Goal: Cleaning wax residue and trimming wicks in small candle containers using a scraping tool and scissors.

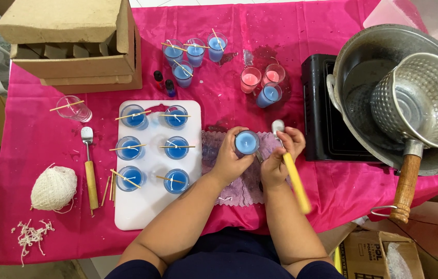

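My left hand [228, 160] grips a small glass of pale blue wax [246, 142] over a stained cloth [239, 188] on the pink tablecloth. My right hand [280, 157] holds a yellow-handled tool [295, 181] whose metal tip [278, 125] rises just right of the glass. The handle slants down toward me and looks blurred. To the left, a white board [146, 206] carries several glasses of darker blue wax [177, 148], each with a wooden stick laid across the rim.
Further blue glasses [195, 52] and two pink ones [250, 79] stand at the back. A black stove [322, 108] with a metal pot and wooden-handled saucepan [420, 103] sits right. Cardboard boxes [74, 46], an empty glass [72, 108], a second tool [90, 170] and a twine ball [53, 188] lie left.
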